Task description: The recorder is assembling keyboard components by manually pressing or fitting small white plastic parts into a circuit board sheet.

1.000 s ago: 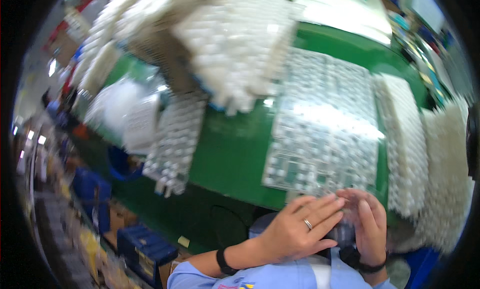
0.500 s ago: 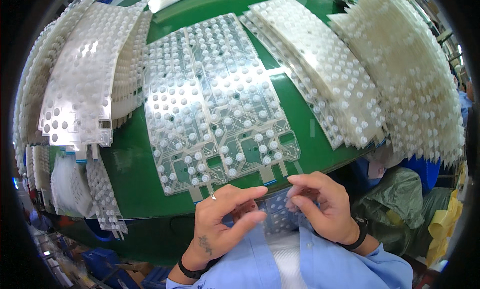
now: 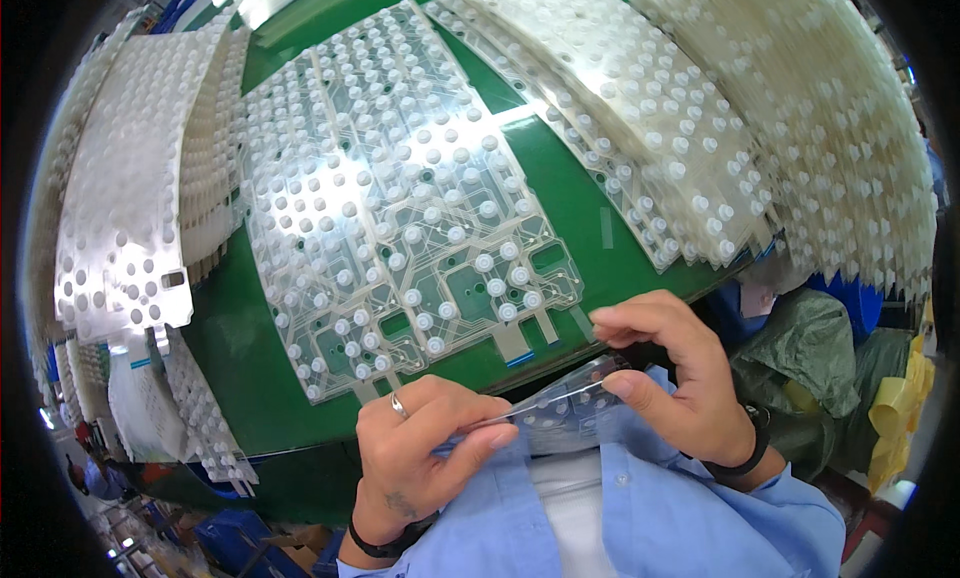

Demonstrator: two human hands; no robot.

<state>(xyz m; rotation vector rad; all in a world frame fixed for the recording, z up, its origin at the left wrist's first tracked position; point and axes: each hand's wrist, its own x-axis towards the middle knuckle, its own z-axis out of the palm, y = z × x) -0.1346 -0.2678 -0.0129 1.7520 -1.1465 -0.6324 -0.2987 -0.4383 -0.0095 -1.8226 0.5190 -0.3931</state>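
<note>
A clear plastic membrane sheet (image 3: 568, 406) with rows of whitish dots hangs in front of my shirt, near the table's front edge. My left hand (image 3: 425, 448), with a ring on it, pinches the sheet's left edge between thumb and fingertips. At the other end, my right hand (image 3: 685, 383) curls round the edge, its thumb on the sheet and its index finger lifted apart; its other fingers are partly hidden. Beyond the hands, two similar membrane sheets (image 3: 400, 213) with translucent rubber domes and printed traces lie side by side, their flat connector tails (image 3: 515, 348) toward me.
Fanned stacks of dotted sheets stand at the left (image 3: 130, 178) and right (image 3: 610, 88), with a bigger stack (image 3: 790, 128) at far right. The green table (image 3: 225, 378) has a curved front edge. Below right are a dark green plastic bag (image 3: 800, 363) and a blue bin (image 3: 850, 303).
My right hand has moved a little up and right, and the sheet between my hands has tilted so its edge shows. My left hand has shifted slightly left. The whole view has shifted too.
</note>
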